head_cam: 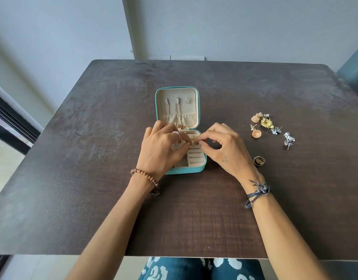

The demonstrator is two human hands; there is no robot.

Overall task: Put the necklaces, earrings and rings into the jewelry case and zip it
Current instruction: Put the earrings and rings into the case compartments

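your left hand (pixel 161 147) and right hand (pixel 224 146) both pinch what looks like a gold ring (pixel 192 141) over the open jewelry case (pixel 198 110); earrings (pixel 264 126) lie on the desk (pixel 93 158).

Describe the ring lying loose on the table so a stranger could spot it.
Start at the open teal jewelry case mid-table and look to its right, past the right hand. The gold ring lies alone beside that wrist, nearer the person than the earrings; it is a plain wide band, not ornate.

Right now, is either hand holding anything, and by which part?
Both hands pinch a small gold ring over the jewelry case: left hand and right hand fingertips at its sides. Exact grip hidden.
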